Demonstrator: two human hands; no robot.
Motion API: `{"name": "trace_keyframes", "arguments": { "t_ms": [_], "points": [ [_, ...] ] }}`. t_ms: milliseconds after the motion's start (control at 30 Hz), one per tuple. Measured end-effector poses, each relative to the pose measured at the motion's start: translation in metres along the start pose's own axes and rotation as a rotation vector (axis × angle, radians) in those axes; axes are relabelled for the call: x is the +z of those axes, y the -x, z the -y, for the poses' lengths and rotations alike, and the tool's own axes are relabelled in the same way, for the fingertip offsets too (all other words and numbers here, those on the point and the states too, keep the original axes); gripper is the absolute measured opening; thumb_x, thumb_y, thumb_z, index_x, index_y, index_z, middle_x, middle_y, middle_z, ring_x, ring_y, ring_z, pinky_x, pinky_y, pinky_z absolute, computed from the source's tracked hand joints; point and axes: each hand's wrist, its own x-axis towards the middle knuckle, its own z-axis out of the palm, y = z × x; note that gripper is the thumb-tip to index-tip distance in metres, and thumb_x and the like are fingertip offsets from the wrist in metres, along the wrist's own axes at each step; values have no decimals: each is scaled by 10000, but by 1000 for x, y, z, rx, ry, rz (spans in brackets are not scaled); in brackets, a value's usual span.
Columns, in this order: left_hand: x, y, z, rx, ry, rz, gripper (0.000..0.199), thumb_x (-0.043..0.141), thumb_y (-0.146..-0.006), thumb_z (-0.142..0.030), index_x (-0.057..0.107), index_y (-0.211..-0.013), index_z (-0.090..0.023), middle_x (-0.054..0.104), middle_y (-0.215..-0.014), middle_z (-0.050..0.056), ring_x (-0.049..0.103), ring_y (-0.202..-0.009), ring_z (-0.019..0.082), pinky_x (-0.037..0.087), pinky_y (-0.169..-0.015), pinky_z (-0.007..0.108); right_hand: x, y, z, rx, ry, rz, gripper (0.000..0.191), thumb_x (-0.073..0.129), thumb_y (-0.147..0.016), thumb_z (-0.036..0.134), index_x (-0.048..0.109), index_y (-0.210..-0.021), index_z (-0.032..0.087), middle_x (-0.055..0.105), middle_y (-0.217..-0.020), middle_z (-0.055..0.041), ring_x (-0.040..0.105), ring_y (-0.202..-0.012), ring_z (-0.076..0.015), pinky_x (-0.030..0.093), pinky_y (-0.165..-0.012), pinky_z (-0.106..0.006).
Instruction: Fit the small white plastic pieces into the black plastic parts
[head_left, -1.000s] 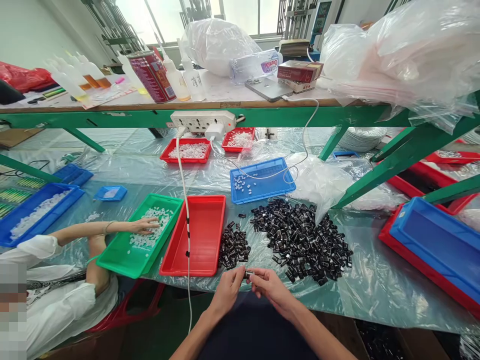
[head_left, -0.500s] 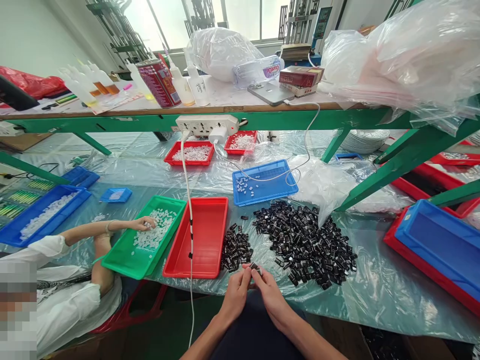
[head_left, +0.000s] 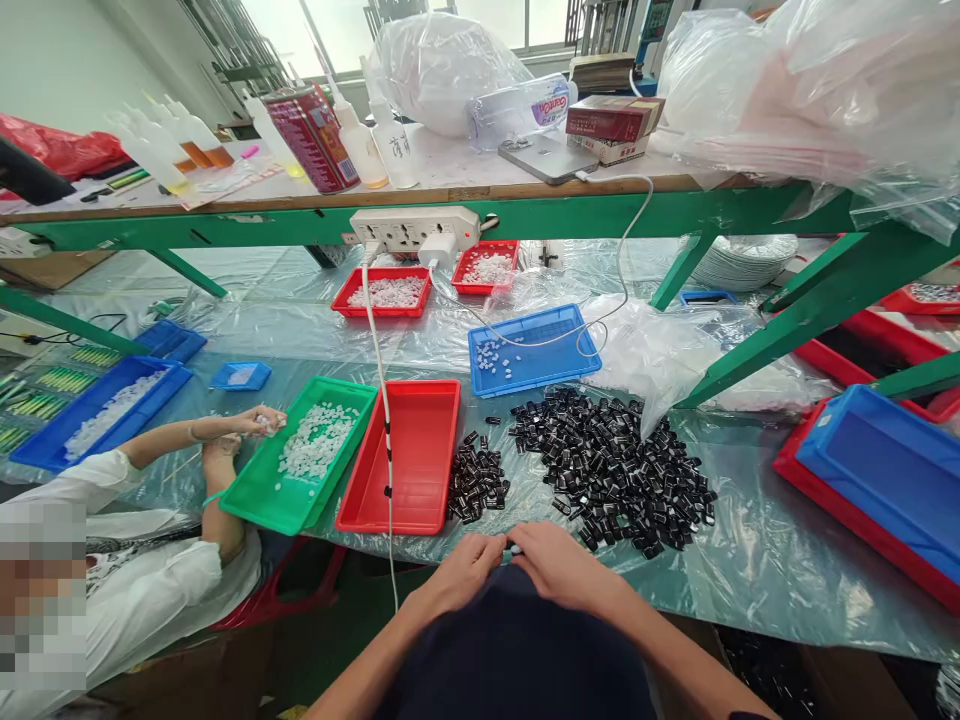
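My left hand [head_left: 466, 570] and my right hand [head_left: 553, 562] meet at the table's front edge, fingers closed and bent together. Between their fingertips they pinch a small black plastic piece [head_left: 515, 549]; most of it is hidden, and a pale bit shows. Just beyond my left hand lies a small heap of black plastic pieces [head_left: 478, 482]. A much larger pile of the same glossy pieces [head_left: 611, 470] spreads ahead and to the right of my right hand.
A red tray [head_left: 409, 465] stands left of the small heap. A blue tray [head_left: 532, 375] with a few white bits lies behind. At left a co-worker's hand [head_left: 259, 422] is over a green tray [head_left: 247, 500]. A white cable [head_left: 386, 430] hangs down. Stacked trays [head_left: 877, 480] stand right.
Both hands have turned knuckles-up around the piece, which is now more hidden. The view has tilted slightly downward. The co-worker's hand has drawn left, to the green tray's edge.
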Motion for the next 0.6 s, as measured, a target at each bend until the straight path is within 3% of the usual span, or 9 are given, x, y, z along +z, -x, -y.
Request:
{"name": "trace_keyframes", "arguments": {
  "t_ms": [100, 300, 600],
  "points": [
    [0, 3, 0, 39, -103, 22, 423, 338, -945, -419, 359, -578, -209, 372, -574, -46, 319, -588, 138, 194, -598, 297, 10, -3, 3, -52, 154, 35, 85, 503, -925, 159, 579, -964, 162, 667, -938, -90, 615, -857, -242, 419, -752, -345],
    [6, 2, 11, 28, -145, 7, 362, 331, -920, -321, 400, -584, -207, 425, -587, -43, 353, -593, 139, 221, -600, 285, 19, -4, 2, -73, 227, 56, 109, 498, -909, 113, 573, -975, 157, 673, -936, -82, 627, -845, -228, 399, -719, -327],
    [12, 0, 14, 12, -202, -67, 253, 370, -797, -181, 364, -546, -211, 324, -541, -50, 298, -545, 132, 183, -580, 292, 24, -8, 3, -76, 316, 106, 250, 527, -787, 34, 572, -1007, 143, 678, -966, -90, 629, -881, -242, 425, -772, -352]
  ]
}}
